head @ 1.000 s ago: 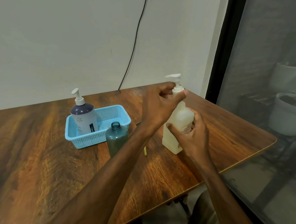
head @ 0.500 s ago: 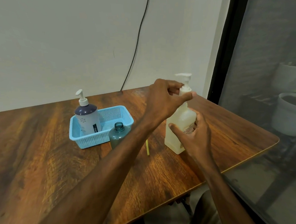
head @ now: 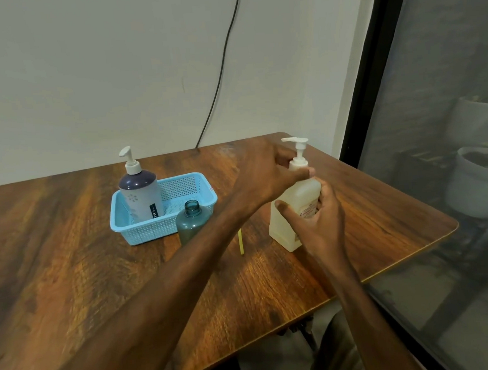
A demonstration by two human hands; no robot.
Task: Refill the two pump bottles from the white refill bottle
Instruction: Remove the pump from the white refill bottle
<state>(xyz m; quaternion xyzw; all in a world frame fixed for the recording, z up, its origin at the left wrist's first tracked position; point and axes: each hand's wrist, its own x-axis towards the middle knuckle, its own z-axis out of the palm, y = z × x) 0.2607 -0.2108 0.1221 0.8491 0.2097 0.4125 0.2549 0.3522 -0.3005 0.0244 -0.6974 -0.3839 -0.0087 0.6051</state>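
1. A purple bottle (head: 142, 197) with a pump stands in a blue basket (head: 142, 234) on the tabletop (head: 70, 283).
2. A green bottle (head: 193, 224) with no top stands just in front of the basket.
3. A thin yellow stick (head: 241, 242) lies beside it.
4. The left hand (head: 268, 177) has its fingers curled round the pump neck of the white bottle (head: 292, 210).
5. The white bottle stands upright near the tabletop's right edge.
6. The right hand (head: 322, 225) grips its body.

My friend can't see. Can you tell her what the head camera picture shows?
A person holds a white bottle on a wooden table, the left hand gripping its pump neck, the right hand its body. Beside it stand an uncapped green bottle and, in a blue basket, a purple pump bottle.
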